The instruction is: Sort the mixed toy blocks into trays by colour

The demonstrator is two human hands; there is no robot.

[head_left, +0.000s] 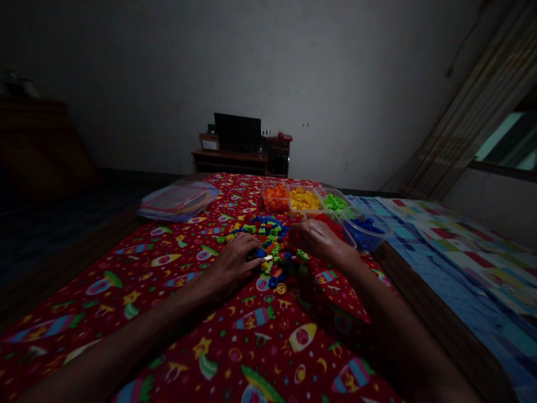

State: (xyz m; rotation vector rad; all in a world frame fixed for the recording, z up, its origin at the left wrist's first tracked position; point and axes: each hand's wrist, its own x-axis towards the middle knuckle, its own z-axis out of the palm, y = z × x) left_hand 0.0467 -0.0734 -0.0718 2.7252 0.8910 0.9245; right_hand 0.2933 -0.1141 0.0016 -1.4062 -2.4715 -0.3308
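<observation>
A loose pile of small plastic building blocks (273,230) in blue, green, red, orange and yellow lies on a red patterned cloth. My left hand (235,260) rests at the pile's left side, its thumb and fingers closed around a blue block (260,253). Over the right side of the pile is my right hand (316,239), fingers bent down and pinched together; what they hold, if anything, is hidden. Just behind it, a clear box holds red blocks (330,223). A yellow ring-shaped piece (281,288) lies at the pile's near end.
Clear boxes of orange blocks (277,197), yellow blocks (305,198) and green blocks (334,202) stand behind the pile. A round tub of blue blocks (367,226) is at the right. Stacked clear lids (178,200) lie at the left. A monitor (237,132) stands by the wall.
</observation>
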